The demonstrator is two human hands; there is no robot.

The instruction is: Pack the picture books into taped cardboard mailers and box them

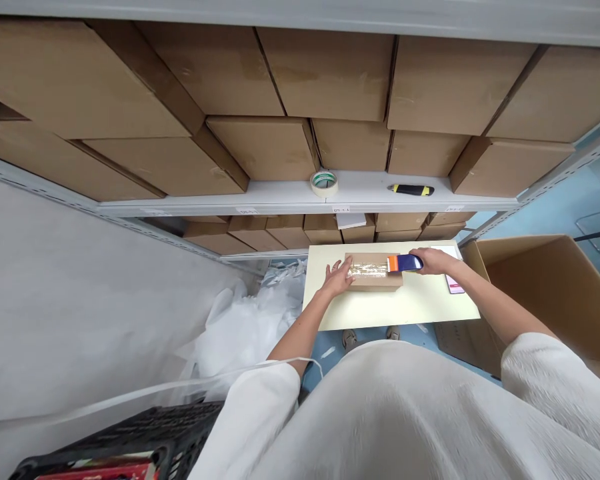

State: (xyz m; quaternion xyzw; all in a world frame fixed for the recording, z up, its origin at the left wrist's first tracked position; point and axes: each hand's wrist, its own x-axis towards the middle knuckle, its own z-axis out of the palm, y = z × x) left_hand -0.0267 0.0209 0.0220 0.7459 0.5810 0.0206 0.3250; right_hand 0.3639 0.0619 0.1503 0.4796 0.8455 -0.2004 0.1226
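A small brown cardboard box lies on a pale yellow board. Across its top runs a shiny strip of clear tape. My left hand rests on the box's left end with its fingers spread, touching the tape's end. In my closed right hand is a blue and orange tape dispenser, its orange end at the right end of the strip. A phone with a lit screen lies partly behind my right forearm.
The pale board stands before a shelf of cardboard boxes. A tape roll and a yellow-black box cutter lie on the shelf. An open carton stands right; white plastic wrapping and a black crate are left.
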